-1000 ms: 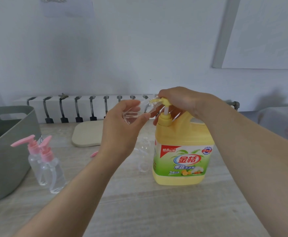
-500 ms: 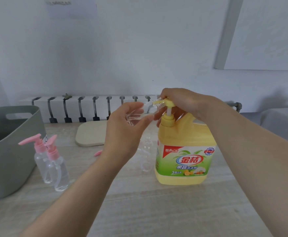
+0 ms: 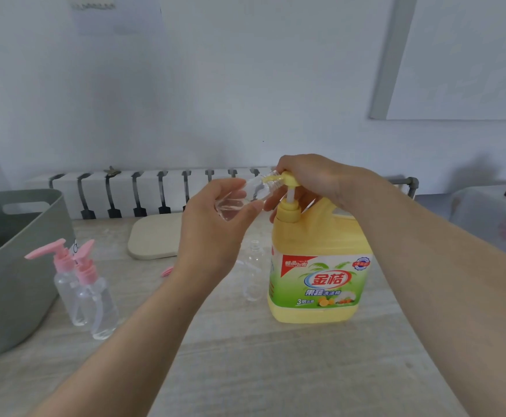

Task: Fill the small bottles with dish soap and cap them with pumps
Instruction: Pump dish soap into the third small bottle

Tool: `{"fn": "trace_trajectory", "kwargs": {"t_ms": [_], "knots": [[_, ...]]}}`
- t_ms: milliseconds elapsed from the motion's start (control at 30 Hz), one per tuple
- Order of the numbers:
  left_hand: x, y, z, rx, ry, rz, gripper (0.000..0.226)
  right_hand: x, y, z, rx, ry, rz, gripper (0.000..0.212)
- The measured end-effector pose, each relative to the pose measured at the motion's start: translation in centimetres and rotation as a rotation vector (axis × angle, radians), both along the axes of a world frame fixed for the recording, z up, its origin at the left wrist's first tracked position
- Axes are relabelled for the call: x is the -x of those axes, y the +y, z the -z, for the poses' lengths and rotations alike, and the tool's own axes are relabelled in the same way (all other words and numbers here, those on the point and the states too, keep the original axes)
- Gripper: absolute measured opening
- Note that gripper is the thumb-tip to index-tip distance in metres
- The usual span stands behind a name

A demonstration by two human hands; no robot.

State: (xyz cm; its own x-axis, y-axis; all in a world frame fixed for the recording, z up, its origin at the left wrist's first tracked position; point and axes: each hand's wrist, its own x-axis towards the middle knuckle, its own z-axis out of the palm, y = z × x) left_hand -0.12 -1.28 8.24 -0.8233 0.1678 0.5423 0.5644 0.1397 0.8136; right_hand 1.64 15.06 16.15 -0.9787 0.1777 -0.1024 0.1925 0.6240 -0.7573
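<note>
The person's left hand (image 3: 212, 233) is raised in front of them, forearm angled up from the lower left, wrist slightly bent back. Its grip is closed round a clear small bottle (image 3: 235, 203): the thumb lies across the near side and the fingers wrap behind it. The bottle is held off the worktop (image 3: 245, 356), tipped on its side with the base toward the palm and the threaded neck pointing right. The neck meets the spout of the yellow pump head (image 3: 289, 179), and a little clear liquid sits in the bottle's lower end.

The right hand (image 3: 309, 176) comes in from the lower right, the long bare forearm sloping up and the wrist bent down over the top of the dish soap jug (image 3: 318, 266). Its grip covers the pump head, fingers curled over the top and the thumb showing beneath, beside the white pump stem. The stem is exposed above the collar. The jug stands upright on the worktop, label facing the viewer.

Just left of the jug an open bottle (image 3: 253, 275) stands uncapped, partly behind the left wrist. A bit of a pink pump (image 3: 167, 270) peeks out beside that wrist. Further left, two capped bottles (image 3: 101, 305) with pink pumps stand touching each other, close to a grey basket (image 3: 20, 236). A pale board (image 3: 155, 236) lies toward the back, before a radiator (image 3: 125, 191).
</note>
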Motion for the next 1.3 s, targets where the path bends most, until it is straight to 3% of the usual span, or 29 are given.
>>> {"fn": "trace_trajectory", "kwargs": {"t_ms": [933,1167,1300], "knots": [[0.0,-0.1,0.4,0.044,-0.002,0.002,0.034,0.2,-0.1,0.2,-0.072,-0.026,-0.033,0.045],[-0.2,-0.5,0.5,0.034,-0.017,0.001,0.034,-0.1,0.2,0.2,-0.042,-0.028,-0.056,0.053],[-0.1,-0.5,0.3,0.023,-0.015,-0.006,0.035,0.0,0.9,-0.1,0.043,-0.071,-0.047,0.070]]}}
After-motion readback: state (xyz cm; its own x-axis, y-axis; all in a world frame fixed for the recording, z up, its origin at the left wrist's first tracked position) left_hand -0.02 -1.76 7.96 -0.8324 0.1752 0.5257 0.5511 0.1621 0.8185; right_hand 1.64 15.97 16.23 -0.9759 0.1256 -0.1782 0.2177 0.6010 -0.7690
